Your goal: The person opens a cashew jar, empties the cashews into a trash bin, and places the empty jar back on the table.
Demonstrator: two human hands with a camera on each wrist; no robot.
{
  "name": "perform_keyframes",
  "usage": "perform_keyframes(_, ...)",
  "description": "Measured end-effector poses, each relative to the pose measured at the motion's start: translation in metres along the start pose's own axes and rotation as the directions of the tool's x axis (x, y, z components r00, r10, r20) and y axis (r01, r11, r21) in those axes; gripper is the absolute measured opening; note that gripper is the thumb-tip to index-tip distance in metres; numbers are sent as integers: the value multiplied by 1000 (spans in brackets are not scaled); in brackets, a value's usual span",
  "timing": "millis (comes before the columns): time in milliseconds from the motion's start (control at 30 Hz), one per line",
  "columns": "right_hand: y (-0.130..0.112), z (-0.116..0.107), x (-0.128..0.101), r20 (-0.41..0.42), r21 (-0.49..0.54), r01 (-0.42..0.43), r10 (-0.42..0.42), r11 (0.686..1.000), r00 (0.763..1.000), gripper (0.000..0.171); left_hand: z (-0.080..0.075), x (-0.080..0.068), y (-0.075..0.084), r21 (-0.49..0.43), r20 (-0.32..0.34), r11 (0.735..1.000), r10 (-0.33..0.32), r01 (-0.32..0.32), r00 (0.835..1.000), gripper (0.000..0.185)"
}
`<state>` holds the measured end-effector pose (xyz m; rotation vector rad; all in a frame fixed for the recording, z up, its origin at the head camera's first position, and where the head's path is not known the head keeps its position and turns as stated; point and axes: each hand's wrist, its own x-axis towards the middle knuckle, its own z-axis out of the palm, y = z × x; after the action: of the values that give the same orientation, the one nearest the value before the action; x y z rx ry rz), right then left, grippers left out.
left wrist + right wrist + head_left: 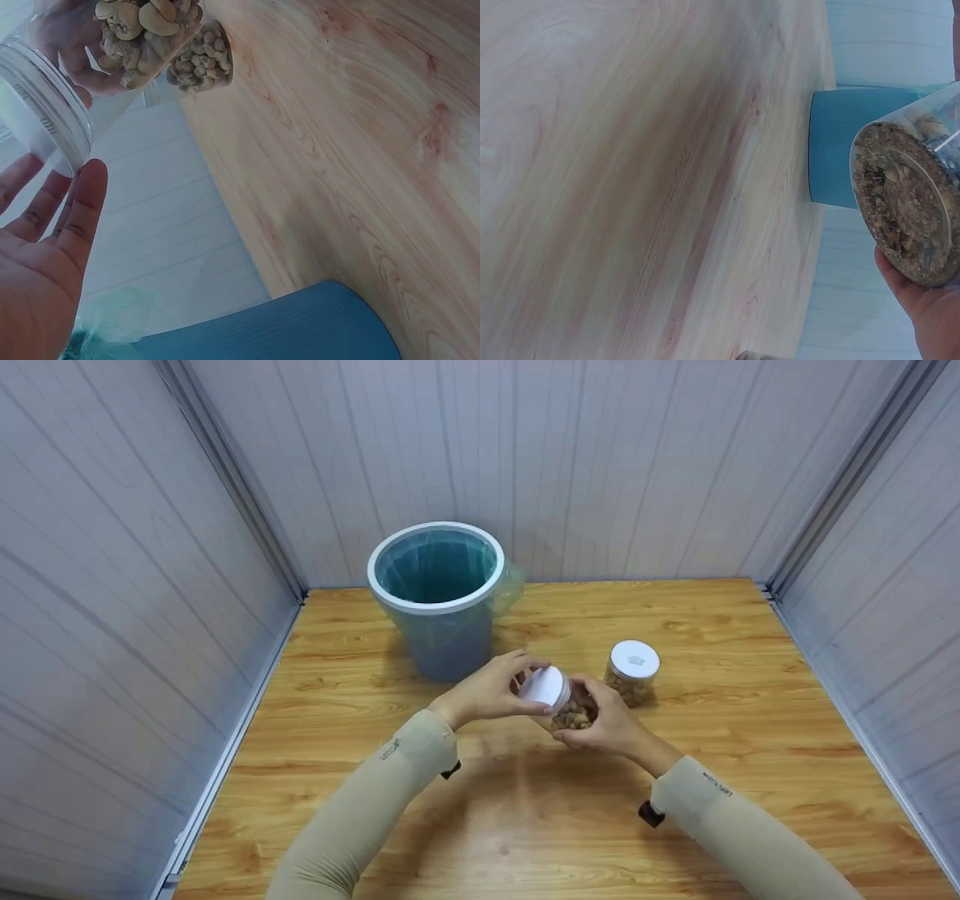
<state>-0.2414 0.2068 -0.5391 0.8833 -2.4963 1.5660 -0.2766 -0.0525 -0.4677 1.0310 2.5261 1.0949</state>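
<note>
My left hand [499, 687] grips the white lid [544, 688] of a clear jar of cashews [574, 713], fingers over its top edge and thumb under it. My right hand [602, 725] holds the jar's body, tilted toward the left, above the wooden table [525, 810]. In the left wrist view the palm [37, 262] lies by the jar's ribbed neck [45, 112], with cashews [142, 26] showing above. From the right wrist I see the jar's base [907, 202] resting on my fingers [930, 315].
A second lidded jar of nuts [632, 671] stands on the table just right of my hands. A blue bin [439, 592] with a green liner stands at the back, left of centre. Grey panel walls enclose the table on three sides.
</note>
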Motion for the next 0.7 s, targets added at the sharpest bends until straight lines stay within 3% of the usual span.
perform_keyframes(333, 2, 1, -2, 6, 9, -11, 11, 1000, 1000, 76, 5, 1, 2, 54, -46, 993, -100, 103, 994, 70)
perform_keyframes(600, 0, 2, -3, -2, 49, -33, 33, 998, 999, 76, 7, 1, 5, 121, -47, 984, -123, 128, 991, 83)
perform_keyframes(700, 0, 2, -3, -1, 62, -41, 41, 997, 999, 76, 4, -1, 3, 87, -27, 990, -112, 114, 993, 85)
